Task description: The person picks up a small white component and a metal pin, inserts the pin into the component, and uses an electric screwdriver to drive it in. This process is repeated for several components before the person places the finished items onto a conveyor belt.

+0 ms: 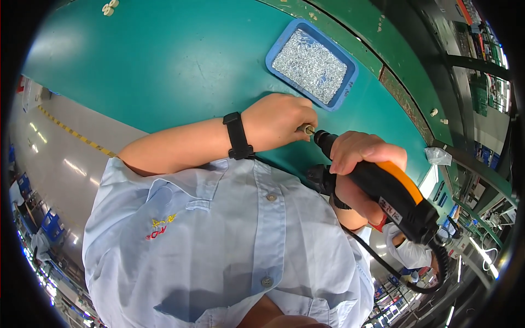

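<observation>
My right hand (361, 158) is wrapped around a black and orange electric screwdriver (402, 199), which points up and to the left; its coiled black cable (437, 273) hangs off the rear end. My left hand (279, 120), with a black strap (238, 135) on the wrist, is closed in a fist at the screwdriver's metal bit (307, 130). Its fingers hide whatever else they pinch there. Both hands hover over the green table (164, 65), just below a blue tray (272, 64) filled with several small silver screws (309, 65).
Two small white parts (109, 7) lie at the table's far edge. A worn green rail (399, 93) runs along the right side, with a clear plastic bag (439, 156) near it. Another person in white (410, 252) works at the lower right.
</observation>
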The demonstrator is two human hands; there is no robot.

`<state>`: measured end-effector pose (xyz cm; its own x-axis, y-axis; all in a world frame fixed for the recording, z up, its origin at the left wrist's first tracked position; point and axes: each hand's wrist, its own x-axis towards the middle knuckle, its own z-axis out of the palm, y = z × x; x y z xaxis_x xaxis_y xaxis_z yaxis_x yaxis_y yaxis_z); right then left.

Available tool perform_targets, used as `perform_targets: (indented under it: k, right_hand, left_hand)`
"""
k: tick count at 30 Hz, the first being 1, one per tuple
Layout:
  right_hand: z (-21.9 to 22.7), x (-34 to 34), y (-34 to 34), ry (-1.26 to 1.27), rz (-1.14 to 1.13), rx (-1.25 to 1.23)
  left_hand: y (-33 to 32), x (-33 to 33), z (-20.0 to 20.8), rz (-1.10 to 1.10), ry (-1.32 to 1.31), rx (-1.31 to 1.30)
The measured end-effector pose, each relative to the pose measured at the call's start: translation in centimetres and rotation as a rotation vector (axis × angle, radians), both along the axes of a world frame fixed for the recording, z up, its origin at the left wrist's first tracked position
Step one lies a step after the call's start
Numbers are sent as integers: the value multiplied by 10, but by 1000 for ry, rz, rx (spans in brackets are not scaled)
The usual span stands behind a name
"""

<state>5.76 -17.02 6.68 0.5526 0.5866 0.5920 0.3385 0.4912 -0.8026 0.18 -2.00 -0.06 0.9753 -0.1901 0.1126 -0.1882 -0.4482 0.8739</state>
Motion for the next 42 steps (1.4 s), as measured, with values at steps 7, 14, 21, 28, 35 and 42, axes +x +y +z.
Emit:
perform_targets:
  k: [7,14,21,28,35,42]
  right_hand:
    - [-1,2,2,14,26,1]
    - [-3,-3,4,25,-50,21]
    - [-6,-4,1,-6,-50,15]
    - [-7,-6,2,18,-84,46]
    - [-6,-9,6,23,-146,68]
    - [-9,-6,4,-5,-167,112]
  left_hand:
    - [-1,0,-1,-1,-5,4]
    - [-1,0,-1,0,6,11]
    - [-2,0,-3,8,9,-10]
    - [-4,1,-4,26,4,-23]
    - [-6,1,-8,54,-21,-32]
    - [-7,2,-6,41,-4,-19]
